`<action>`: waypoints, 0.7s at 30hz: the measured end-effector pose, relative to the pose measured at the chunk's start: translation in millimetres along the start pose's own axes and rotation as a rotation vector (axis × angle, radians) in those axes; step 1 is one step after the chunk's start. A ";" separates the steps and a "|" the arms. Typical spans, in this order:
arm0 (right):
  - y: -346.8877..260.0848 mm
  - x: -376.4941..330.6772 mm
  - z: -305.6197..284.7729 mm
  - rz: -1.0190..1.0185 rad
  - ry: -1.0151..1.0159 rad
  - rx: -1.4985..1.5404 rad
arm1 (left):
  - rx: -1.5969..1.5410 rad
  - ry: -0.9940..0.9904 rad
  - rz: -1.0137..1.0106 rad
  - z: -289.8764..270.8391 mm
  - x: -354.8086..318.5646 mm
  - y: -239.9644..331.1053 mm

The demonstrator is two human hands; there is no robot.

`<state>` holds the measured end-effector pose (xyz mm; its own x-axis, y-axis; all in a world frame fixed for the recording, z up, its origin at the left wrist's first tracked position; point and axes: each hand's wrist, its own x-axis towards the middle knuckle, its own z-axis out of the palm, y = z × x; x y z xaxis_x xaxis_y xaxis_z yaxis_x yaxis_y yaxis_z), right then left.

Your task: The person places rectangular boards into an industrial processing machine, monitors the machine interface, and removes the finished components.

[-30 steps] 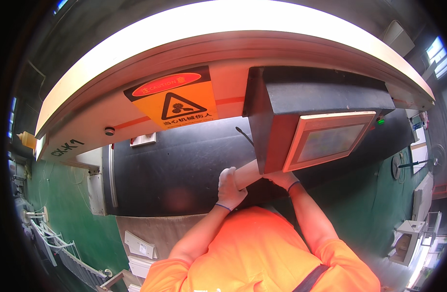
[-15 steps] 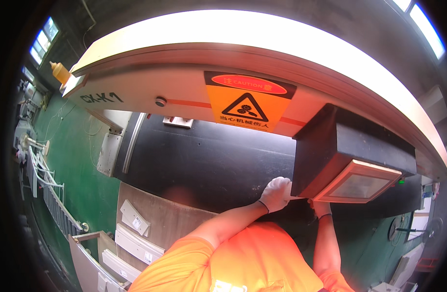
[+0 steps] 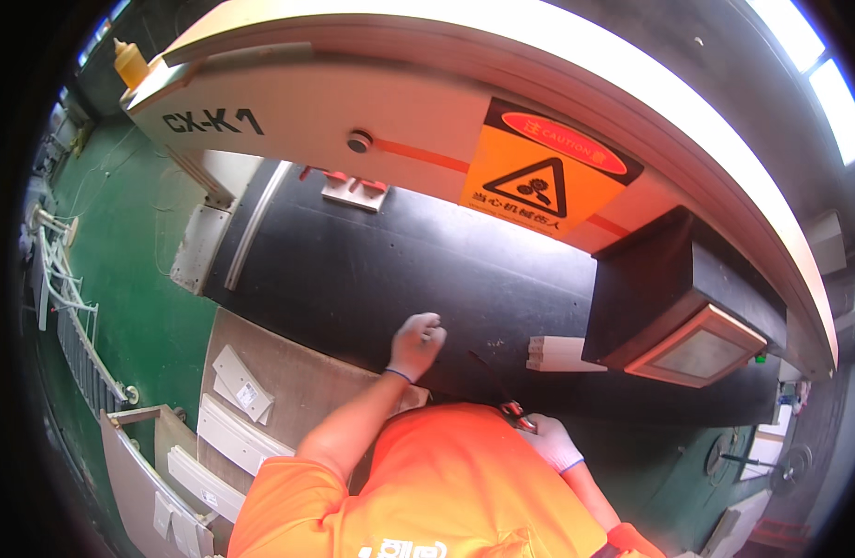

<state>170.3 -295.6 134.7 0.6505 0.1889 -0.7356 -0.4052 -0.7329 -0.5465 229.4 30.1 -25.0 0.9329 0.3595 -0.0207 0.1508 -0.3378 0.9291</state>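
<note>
My left hand (image 3: 416,346), in a white glove, hovers above or rests on the black machine table (image 3: 353,270); I cannot tell which. Its fingers are curled in, and whatever they may hold is hidden. Close to the front of my orange shirt, my gloved right hand (image 3: 550,443) is closed round a slim tool with a red handle (image 3: 512,410). A thin dark shaft seems to run from it toward the table; its exact kind is unclear. Right of my left hand, a small stack of white strips (image 3: 565,353) lies on the table, partly behind the black box.
A pale machine beam (image 3: 307,112) with an orange warning label (image 3: 548,172) spans above the table. From it hangs a black box with a screen (image 3: 695,344). White panels (image 3: 237,432) lie on a brown board at left. A roller conveyor (image 3: 83,344) stands on green floor.
My left hand has moved left, away from the black box. My right hand has come back toward my body, and the red-handled tool now shows in it. The white strips have come into sight.
</note>
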 end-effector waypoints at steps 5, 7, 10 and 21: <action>-40.5 1.0 20.0 -0.032 0.035 -0.470 | -0.300 0.043 -0.226 -78.2 14.0 -52.4; -42.2 0.7 26.7 0.028 0.040 -0.488 | -0.357 0.145 -0.278 -88.8 19.4 -44.7; -40.1 -3.4 31.7 0.059 0.097 -0.523 | -0.424 0.251 -0.341 -101.7 30.4 -48.6; -48.9 6.6 64.1 -0.002 0.031 -0.472 | -0.064 0.203 -0.144 -87.4 31.3 -80.7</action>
<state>153.3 -216.6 130.9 0.6729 0.1764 -0.7184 -0.0724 -0.9508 -0.3013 217.8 144.7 -68.3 0.8176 0.5693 -0.0860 0.2502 -0.2168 0.9436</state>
